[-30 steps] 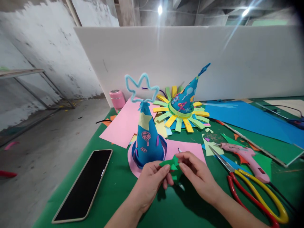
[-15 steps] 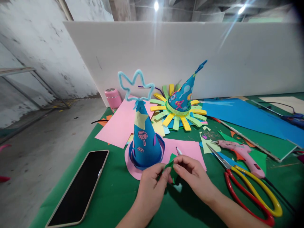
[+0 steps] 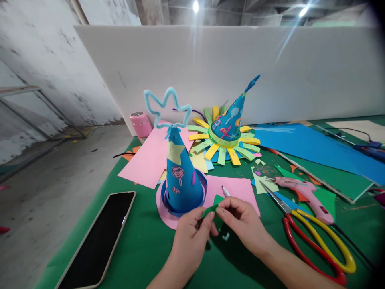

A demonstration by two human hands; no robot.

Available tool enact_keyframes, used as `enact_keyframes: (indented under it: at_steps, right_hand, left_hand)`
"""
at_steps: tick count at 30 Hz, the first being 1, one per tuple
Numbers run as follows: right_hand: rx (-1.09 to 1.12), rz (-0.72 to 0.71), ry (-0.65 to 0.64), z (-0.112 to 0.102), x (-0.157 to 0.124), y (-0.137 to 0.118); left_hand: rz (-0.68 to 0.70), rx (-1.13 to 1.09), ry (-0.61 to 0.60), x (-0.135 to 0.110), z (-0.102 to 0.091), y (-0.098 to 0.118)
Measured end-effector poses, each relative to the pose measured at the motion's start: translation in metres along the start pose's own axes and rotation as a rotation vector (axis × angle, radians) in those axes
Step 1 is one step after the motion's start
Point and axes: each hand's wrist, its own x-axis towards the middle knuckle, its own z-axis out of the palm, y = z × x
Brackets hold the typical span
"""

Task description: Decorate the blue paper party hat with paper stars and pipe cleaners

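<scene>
Between my two hands is a small piece of green paper (image 3: 218, 198), bent over at its upper edge. My left hand (image 3: 192, 230) pinches it from the left between thumb and fingers. From the right, my right hand (image 3: 240, 218) grips the same piece, thumb against fingertips. Just beyond my left hand stands a blue paper cone hat (image 3: 183, 188) with a pink brim, a yellow star and a light blue pipe-cleaner star (image 3: 164, 105) on top. A marker (image 3: 225, 191) lies on pink paper (image 3: 242, 192) behind my right hand.
Scissors (image 3: 319, 237) with red and yellow handles and a pink glue gun (image 3: 309, 194) lie at the right. A phone (image 3: 99, 237) rests at the left. Behind are a second cone hat (image 3: 228, 120) with yellow and green strips, a pink jar (image 3: 140, 125) and blue sheets (image 3: 315, 148).
My fingers have shifted slightly on the green paper, and its upper edge now looks more bent over. The whole view has drifted a little; the other things stay put.
</scene>
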Motion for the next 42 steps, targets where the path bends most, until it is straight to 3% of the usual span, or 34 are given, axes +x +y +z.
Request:
enact_keyframes:
  at_steps: [14,22,36,42]
  right_hand:
    - [-0.007,0.071,0.005,-0.003,0.002,0.0]
    - [-0.006,0.087,-0.007,-0.001,0.002,-0.003]
    - [0.14,0.171,-0.045,-0.003,0.002,-0.004]
    - [0.115,0.151,-0.089,-0.006,0.002,-0.006]
  left_hand:
    - [-0.311,-0.589,-0.107,0.002,0.006,0.0]
    - [-0.313,-0.501,-0.131,0.004,0.004,-0.006]
    - [-0.335,-0.742,-0.177,0.005,0.004,-0.012]
    - [-0.334,-0.698,-0.131,0.004,0.004,-0.009]
